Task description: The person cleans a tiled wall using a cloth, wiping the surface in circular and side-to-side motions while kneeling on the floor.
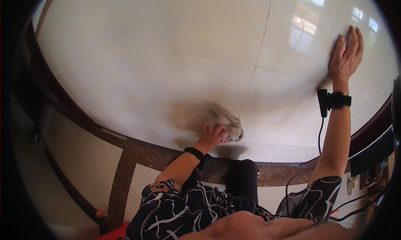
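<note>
A crumpled beige-grey cloth (228, 122), partly blurred, lies under and in front of my left hand (213, 136), whose fingers grip it against the glossy cream tiled surface (156, 83). Toward the right rim, my right hand (347, 53) rests on the same surface with its fingers spread, holding nothing. Each wrist wears a black band with a device; a black cable hangs from the right one. Dark seams between the tiles run past the cloth and toward the right hand.
A brown marbled border (272, 174) runs along the near edge of the tiles, close to the knees. A dark red curved edge (372, 127) lies at the right, with a pair of light slippers (352, 185) beyond it. Something red (114, 232) shows at bottom left.
</note>
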The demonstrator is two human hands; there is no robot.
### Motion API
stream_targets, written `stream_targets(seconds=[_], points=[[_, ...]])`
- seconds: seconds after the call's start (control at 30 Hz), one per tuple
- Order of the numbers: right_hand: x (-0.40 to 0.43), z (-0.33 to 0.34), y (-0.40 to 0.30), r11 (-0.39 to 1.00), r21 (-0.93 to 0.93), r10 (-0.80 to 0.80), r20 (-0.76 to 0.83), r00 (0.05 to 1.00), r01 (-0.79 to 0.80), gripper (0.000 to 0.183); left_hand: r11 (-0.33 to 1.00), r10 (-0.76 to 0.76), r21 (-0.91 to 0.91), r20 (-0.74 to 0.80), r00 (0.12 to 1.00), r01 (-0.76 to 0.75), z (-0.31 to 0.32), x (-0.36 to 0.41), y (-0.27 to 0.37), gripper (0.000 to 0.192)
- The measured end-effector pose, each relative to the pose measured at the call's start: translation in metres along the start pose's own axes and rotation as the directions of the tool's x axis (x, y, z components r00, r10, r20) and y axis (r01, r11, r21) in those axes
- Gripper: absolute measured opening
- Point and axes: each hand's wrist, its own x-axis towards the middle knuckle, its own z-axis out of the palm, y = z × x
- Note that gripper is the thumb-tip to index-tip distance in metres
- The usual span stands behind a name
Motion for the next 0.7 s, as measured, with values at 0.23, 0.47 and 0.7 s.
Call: stream_targets(seconds=[0.23,0.47,0.7], points=[[-0.001,-0.004,0.007,1.0,0.006,-0.012,0.037,0.999,0.012,0.041,0.9,-0.163,-0.103,0.822,0.546,0.424,-0.05,0.04,-0.071,0.06],[0.002,0.0,0.011,1.0,0.007,-0.03,0.012,0.999,0.03,0.041,0.918,-0.356,0.078,-0.274,0.893,0.39,-0.074,0.006,-0.153,0.075],[0.001,0.009,-0.001,0.998,0.062,0.002,-0.048,0.999,0.001,0.04,0.224,-0.873,0.305,-0.359,0.33,0.926,-0.04,-0.104,-0.203,0.052]])
